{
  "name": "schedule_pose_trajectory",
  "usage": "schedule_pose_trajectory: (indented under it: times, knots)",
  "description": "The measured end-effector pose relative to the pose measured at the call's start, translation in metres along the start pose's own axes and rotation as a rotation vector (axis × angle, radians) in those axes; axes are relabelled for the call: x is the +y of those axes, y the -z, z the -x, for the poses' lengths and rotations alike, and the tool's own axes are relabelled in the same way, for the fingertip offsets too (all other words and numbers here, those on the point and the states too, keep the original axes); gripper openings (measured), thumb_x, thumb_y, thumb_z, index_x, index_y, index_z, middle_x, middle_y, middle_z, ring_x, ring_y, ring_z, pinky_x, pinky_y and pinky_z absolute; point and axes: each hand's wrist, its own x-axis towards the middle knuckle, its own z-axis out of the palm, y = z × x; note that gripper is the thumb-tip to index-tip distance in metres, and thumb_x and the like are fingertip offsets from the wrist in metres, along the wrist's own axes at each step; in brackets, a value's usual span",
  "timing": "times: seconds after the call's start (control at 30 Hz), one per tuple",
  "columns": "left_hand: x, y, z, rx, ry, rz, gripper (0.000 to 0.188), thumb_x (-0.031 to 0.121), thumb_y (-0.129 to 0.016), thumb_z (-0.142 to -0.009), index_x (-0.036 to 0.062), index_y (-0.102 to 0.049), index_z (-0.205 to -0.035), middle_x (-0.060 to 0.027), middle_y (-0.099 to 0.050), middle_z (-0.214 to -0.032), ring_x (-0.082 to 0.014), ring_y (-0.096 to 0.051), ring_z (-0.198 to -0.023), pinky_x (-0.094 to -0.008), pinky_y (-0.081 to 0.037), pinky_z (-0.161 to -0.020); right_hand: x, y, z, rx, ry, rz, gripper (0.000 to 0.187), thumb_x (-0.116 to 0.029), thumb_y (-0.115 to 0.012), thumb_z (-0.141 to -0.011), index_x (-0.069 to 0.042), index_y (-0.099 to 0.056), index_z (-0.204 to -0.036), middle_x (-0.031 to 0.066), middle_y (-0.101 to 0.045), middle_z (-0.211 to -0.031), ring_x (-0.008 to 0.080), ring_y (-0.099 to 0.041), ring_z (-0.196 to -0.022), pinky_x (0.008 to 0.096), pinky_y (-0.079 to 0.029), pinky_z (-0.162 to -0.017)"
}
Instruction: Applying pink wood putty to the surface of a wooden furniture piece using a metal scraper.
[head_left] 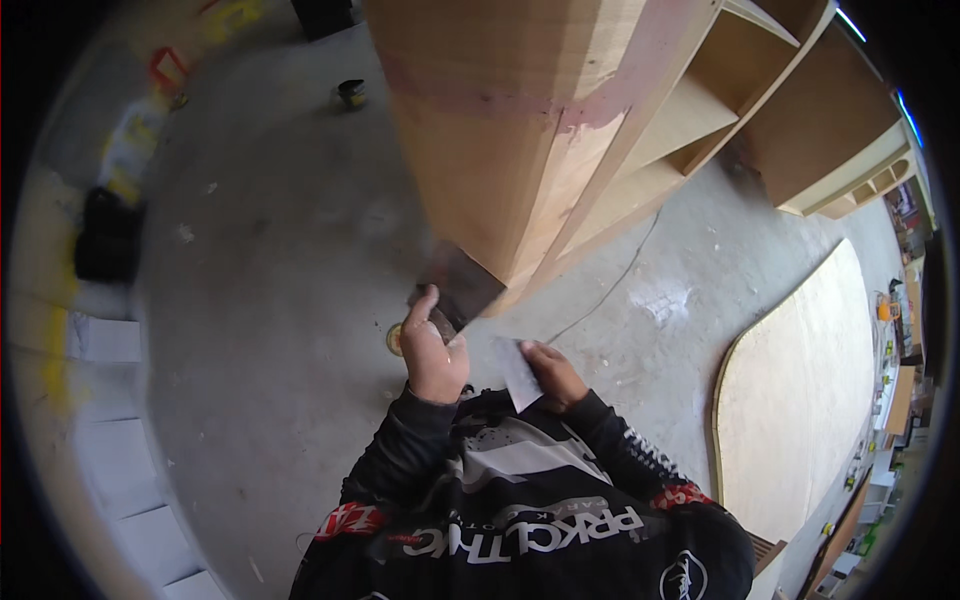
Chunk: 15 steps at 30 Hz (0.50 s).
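Observation:
My left hand [436, 362] is closed on a dark, flat rectangular plate [468, 292], with the thumb pointing up along it. The plate's far edge overlaps the lower corner of a tall wooden cabinet [475, 170] in this view; whether they touch I cannot tell. Lower and to the right, my right hand [558, 378] grips a thin, pale grey flat piece [516, 375], thumb on its upper edge. That piece is apart from the dark plate. A pinkish-red filler band [590, 112] crosses the cabinet's upper part and covers a joint.
Open shelves [690, 120] form the cabinet's right side. A curved wooden panel [795, 400] lies at right, and another brown cabinet [820, 110] stands behind. A cable [625, 270] crosses the concrete floor [270, 300]. A small dark can [351, 94] stands far left; white boxes [115, 460] line the left.

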Motion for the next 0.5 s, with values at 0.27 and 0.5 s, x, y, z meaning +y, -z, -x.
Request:
schedule_pose_trajectory:
  times: [0.27, 0.5]
  knots:
    - [-0.040, 0.009, 0.018, 0.092, -0.847, -0.985, 0.043, 0.018, -0.054, -0.099, -0.0041, -0.046, -0.136, -0.0215, -0.052, -0.132, -0.0333, -0.051, -0.122, -0.0421, -0.038, -0.106, -0.056, -0.056, 0.028, 0.166, 0.443, -0.373, 0.027, -0.019, -0.065, -0.096, -0.004, -0.056, -0.115, 0.0029, -0.064, -0.097, 0.0104, -0.061, -0.085, 0.0262, -0.050, -0.075]
    - [-0.043, -0.029, 0.036, -0.153, -0.240, 0.044, 0.042, 0.027, -0.050, -0.102, -0.0058, -0.050, -0.128, -0.0152, -0.056, -0.126, -0.0230, -0.056, -0.115, -0.0355, -0.043, -0.100, -0.051, -0.036, 0.035, 0.136, 0.422, -0.264, 0.029, -0.021, -0.068, -0.093, -0.004, -0.056, -0.113, 0.0005, -0.063, -0.091, 0.0090, -0.060, -0.077, 0.0252, -0.050, -0.069]
